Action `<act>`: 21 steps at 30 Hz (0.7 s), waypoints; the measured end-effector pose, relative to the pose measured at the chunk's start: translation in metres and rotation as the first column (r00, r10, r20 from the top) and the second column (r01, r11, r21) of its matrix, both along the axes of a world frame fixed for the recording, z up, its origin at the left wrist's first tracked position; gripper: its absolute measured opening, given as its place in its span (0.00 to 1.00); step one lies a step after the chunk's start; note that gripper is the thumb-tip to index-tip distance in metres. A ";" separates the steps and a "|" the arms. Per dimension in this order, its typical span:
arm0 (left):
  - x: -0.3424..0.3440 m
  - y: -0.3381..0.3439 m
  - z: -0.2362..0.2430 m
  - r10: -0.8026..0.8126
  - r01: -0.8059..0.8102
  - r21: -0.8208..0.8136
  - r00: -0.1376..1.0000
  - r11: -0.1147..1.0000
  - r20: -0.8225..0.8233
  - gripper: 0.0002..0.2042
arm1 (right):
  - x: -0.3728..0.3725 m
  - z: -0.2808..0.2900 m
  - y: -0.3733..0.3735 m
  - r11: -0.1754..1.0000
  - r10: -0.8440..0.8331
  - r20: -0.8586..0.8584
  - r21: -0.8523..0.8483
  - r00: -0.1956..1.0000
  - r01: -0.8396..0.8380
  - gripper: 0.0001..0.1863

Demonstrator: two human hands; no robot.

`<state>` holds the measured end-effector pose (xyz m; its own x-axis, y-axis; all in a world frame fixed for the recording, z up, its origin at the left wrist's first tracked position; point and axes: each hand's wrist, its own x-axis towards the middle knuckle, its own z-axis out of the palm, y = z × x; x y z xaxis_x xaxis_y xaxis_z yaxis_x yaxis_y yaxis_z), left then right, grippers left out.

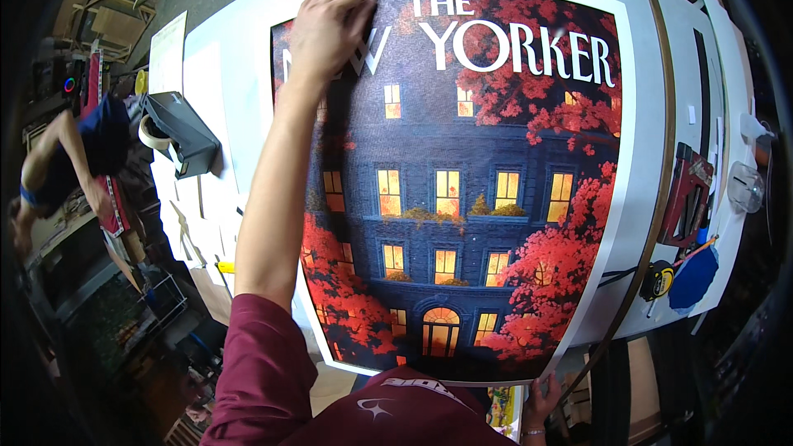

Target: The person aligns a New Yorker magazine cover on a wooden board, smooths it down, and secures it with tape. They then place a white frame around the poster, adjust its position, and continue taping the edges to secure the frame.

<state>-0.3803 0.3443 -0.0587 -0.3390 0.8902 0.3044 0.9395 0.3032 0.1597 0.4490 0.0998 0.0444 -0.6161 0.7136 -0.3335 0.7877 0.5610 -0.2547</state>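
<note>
Poster (pixel 516 144) lies spread face up, positioning apparently unfinished; your left hand (pixel 333 29) rests open atop; your right hand (pixel 541 405) is at the lower edge, grasp unclear.

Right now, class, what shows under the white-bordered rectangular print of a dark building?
A flat white tabletop extends past the top and sides of the print; whatever lies directly beneath is covered.

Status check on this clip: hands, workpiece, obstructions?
Left hand spread over upper left of poster; right hand at its lower right corner. Left forearm covers part of the print. Tape measure off to the right.
</note>
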 end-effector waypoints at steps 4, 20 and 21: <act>-0.027 -0.035 0.001 -0.045 0.054 -0.107 0.996 0.993 0.083 0.24 | 0.003 0.000 -0.004 0.977 -0.188 -0.028 -0.111 0.982 0.184 0.25; -0.036 -0.165 0.018 0.434 -0.458 -0.002 0.842 0.889 0.321 0.30 | 0.022 -0.015 -0.019 0.917 -0.362 -0.078 -0.208 0.929 0.340 0.24; -0.035 -0.159 0.022 0.450 -0.468 -0.030 0.827 0.883 0.338 0.28 | 0.015 -0.012 -0.015 0.952 -0.278 -0.078 -0.152 0.957 0.264 0.25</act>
